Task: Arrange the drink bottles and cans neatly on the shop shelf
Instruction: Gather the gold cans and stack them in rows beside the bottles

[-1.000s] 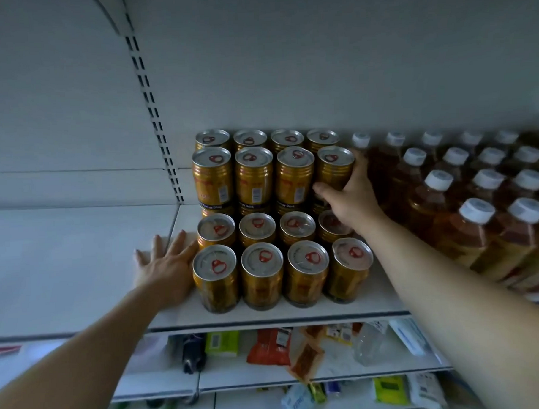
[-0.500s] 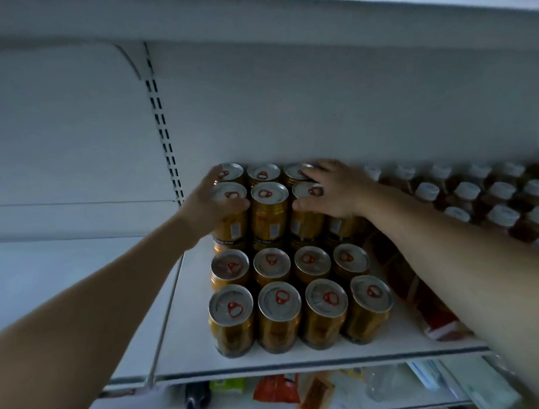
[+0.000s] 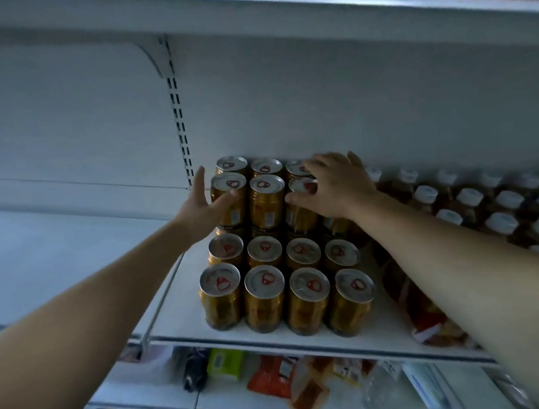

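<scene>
Gold drink cans with silver lids and red tabs stand in a tight block on the white shelf (image 3: pixel 177 319). The front rows (image 3: pixel 264 300) are one can high and the back rows (image 3: pixel 266 201) are stacked two high. My left hand (image 3: pixel 202 207) presses flat against the left side of the upper left can, fingers straight up and thumb across its front. My right hand (image 3: pixel 334 186) rests with spread fingers over the tops of the upper right cans and hides them. Brown drink bottles (image 3: pixel 469 201) with white caps fill the shelf to the right.
Another shelf (image 3: pixel 284 15) runs close overhead. A slotted upright (image 3: pixel 180 124) stands at the back, left of the cans. The shelf below holds packets (image 3: pixel 269 379) and a green box (image 3: pixel 224 362). A red-labelled item (image 3: pixel 428 324) lies under my right forearm.
My left hand rose from the bare shelf to the upper left can. My right hand moved from the side of the upper right can onto the can tops. The view tilted upward.
</scene>
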### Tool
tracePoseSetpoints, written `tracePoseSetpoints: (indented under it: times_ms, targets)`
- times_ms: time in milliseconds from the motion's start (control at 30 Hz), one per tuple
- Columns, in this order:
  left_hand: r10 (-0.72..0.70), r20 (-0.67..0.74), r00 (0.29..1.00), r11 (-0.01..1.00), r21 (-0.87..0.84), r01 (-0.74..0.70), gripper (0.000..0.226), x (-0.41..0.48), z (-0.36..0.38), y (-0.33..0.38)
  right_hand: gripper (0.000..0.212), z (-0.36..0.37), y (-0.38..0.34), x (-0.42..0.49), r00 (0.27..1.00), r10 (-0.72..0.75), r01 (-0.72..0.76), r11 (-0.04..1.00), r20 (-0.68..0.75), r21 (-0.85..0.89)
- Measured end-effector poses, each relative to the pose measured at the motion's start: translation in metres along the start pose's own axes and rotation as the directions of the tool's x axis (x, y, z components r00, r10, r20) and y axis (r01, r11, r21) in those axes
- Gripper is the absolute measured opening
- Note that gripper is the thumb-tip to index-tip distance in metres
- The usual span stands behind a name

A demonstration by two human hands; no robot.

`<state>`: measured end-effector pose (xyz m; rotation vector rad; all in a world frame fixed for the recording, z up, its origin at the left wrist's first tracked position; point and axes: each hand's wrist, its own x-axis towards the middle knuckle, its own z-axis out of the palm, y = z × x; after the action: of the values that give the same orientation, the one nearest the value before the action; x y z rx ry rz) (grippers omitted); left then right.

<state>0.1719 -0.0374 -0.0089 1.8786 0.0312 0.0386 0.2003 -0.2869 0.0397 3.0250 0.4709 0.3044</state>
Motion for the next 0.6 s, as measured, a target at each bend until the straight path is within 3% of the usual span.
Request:
tracePoseSetpoints:
  times_ms: [100, 200, 233, 300, 367, 400, 467, 600]
  targets:
    - [-0.023, -0.024, 0.999, 1.0, 0.021, 0.023, 0.099, -0.032, 0.004, -0.012, 0.086, 0.004, -0.008, -0.034, 0.978, -0.079, 0.108, 0.984, -0.194, 0.142]
    - [-0.024, 0.021, 0.999, 0.984, 0.177, 0.02, 0.098, -0.069, 0.015, -0.026, 0.073, 0.019, -0.015, -0.086, 0.937, -0.051, 0.192, 0.902, -0.346, 0.386]
    - [-0.025, 0.063, 0.998, 0.972, 0.236, 0.01, 0.102, -0.077, 0.017, -0.031, 0.074, 0.022, -0.015, -0.1, 0.96, -0.034, 0.16, 0.881, -0.278, 0.444]
    - [-0.019, 0.149, 0.989, 0.928, 0.371, -0.038, 0.098, -0.086, 0.02, -0.035, 0.084, 0.029, -0.015, -0.12, 0.999, -0.046, 0.029, 0.88, 0.024, 0.474]
    - [0.001, 0.21, 0.978, 0.846, 0.521, -0.112, 0.106, -0.089, 0.017, -0.035, 0.103, 0.037, -0.016, -0.129, 0.946, -0.075, -0.058, 0.917, 0.315, 0.394]
    - [0.013, 0.246, 0.969, 0.795, 0.585, -0.159, 0.119, -0.089, 0.016, -0.034, 0.11, 0.042, -0.018, -0.131, 0.921, -0.074, -0.063, 0.94, 0.382, 0.336]
    - [0.031, 0.308, 0.951, 0.672, 0.698, -0.248, 0.137, -0.087, 0.014, -0.035, 0.114, 0.054, -0.025, -0.131, 0.918, -0.056, -0.036, 0.974, 0.392, 0.224]
    - [0.041, 0.281, 0.959, 0.608, 0.754, -0.247, 0.112, -0.087, 0.015, -0.039, 0.104, 0.056, -0.039, -0.132, 0.943, 0.008, -0.079, 0.977, 0.334, 0.198]
